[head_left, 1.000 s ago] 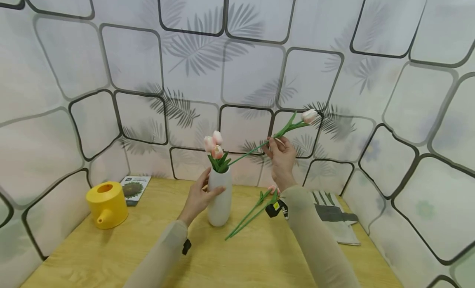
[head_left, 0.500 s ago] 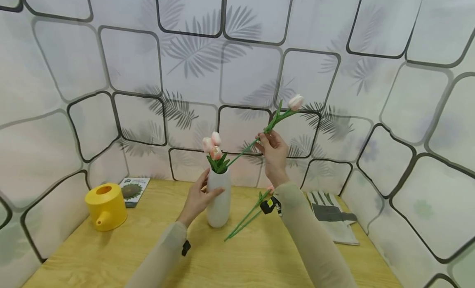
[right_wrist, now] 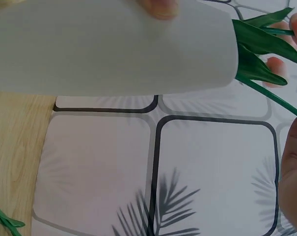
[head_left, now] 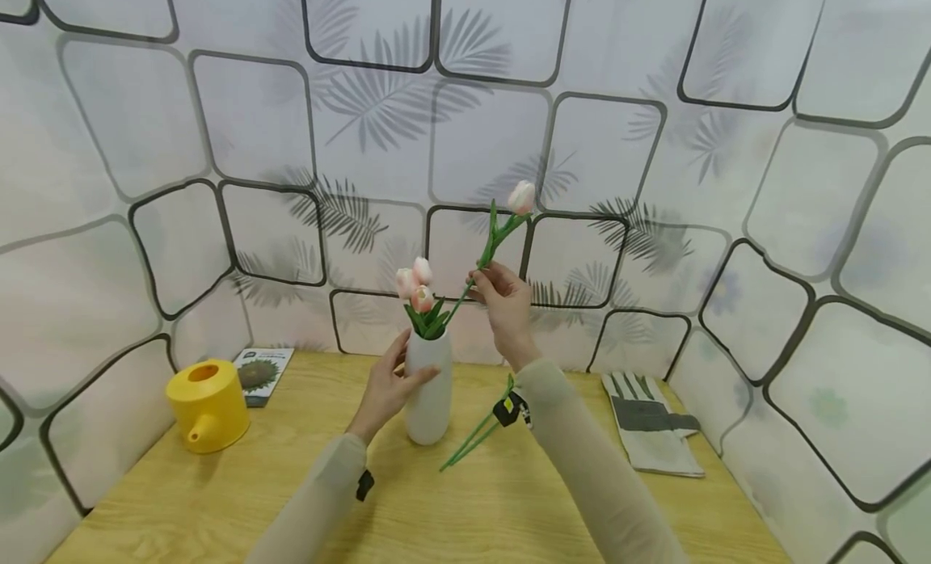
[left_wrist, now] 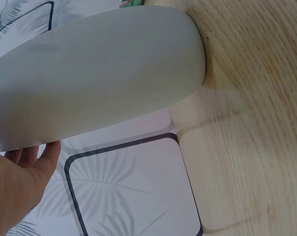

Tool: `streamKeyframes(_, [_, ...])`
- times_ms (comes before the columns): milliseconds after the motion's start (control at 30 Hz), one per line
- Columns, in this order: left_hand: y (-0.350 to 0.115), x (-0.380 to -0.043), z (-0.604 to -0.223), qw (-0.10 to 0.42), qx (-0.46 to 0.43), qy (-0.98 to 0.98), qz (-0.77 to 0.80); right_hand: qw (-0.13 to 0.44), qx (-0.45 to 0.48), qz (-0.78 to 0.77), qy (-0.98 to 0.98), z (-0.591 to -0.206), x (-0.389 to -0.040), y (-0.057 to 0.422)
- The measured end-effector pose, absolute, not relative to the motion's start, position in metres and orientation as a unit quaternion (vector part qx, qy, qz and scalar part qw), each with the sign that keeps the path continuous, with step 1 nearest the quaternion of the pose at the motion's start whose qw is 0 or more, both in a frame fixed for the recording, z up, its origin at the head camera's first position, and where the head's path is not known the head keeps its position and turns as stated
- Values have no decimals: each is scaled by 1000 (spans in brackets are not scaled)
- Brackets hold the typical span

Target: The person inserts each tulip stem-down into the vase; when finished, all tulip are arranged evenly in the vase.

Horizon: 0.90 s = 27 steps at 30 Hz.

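Observation:
A white vase [head_left: 429,398] stands upright on the wooden table [head_left: 436,515]. My left hand [head_left: 381,394] grips its side, thumb across the front and fingers behind, as the left wrist view of the vase [left_wrist: 104,73] partly shows. Several pink-white tulips [head_left: 416,285] with green leaves fill the mouth. Above and to the right, my right hand [head_left: 503,305] pinches the green stem of another tulip [head_left: 521,198], which leans right with its bloom up. In the right wrist view this stem [right_wrist: 271,96] runs into the vase's mouth.
More tulip stems [head_left: 469,443] lie on the table right of the vase, their blooms hidden behind my right wrist. A yellow watering can [head_left: 208,406] and a seed packet [head_left: 263,374] are at the left. Grey-white gloves [head_left: 650,423] lie at the right. A patterned curtain [head_left: 378,144] encloses the table.
My right hand has moved left toward the vase, bringing the tulip from a strong slant to a steeper one. The left hand keeps its grip on the vase.

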<state>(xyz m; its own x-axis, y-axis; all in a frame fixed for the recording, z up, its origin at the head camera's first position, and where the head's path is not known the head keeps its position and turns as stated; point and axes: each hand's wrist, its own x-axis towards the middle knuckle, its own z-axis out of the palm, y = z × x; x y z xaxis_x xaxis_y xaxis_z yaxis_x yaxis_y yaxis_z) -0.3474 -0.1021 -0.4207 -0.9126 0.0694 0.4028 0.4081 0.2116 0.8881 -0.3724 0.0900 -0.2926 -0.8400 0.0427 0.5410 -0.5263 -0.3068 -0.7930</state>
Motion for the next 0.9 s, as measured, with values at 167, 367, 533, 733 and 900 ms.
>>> streamKeyframes(167, [-101,-347,-420,137,-158,-763,-611,168,236,751,-593,-311,-373,83])
streamKeyframes(367, [-101,-347,-419,139,-161,-765,-609,179,240,690,-659,-328,-373,77])
streamKeyframes(533, [-101,-349,-417,144,-170,-761,-609,183,238,640,-707,-336,-372,75])
streamKeyframes(733, [-100,-349,-417,150,-171,-762,-607,180,238,618,-727,-343,-370,73])
streamKeyframes(900, [-100,-347,-419,154,-161,-763,-607,181,244,620,-723,-342,-361,70])
